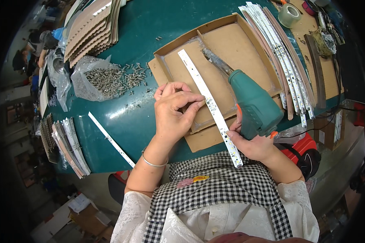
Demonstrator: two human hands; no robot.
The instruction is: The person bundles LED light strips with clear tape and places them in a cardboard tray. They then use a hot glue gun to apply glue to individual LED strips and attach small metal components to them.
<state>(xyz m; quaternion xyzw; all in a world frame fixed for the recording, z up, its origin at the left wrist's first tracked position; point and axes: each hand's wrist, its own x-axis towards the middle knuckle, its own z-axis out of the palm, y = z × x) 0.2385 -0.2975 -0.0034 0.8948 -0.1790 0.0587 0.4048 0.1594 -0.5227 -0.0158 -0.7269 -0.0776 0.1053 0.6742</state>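
We grip the green gun-shaped tool (253, 97) in the right hand (257, 146), thumb against the white LED strip (197, 83) above the cardboard tray (241, 48). The left hand (172, 108) pinches at the strip's edge, exact contact unclear. Beyond lie screws (103, 81).

Seeing a white circuit strip (215, 116), long, narrow and straight, bearing small dark and yellowish components, slanting face-up over a cardboard tray (241, 45) and extending past the near edge. Just to the right, seeing a green power tool (255, 97), showing orange accents, pointing a slender metal tip up-left.
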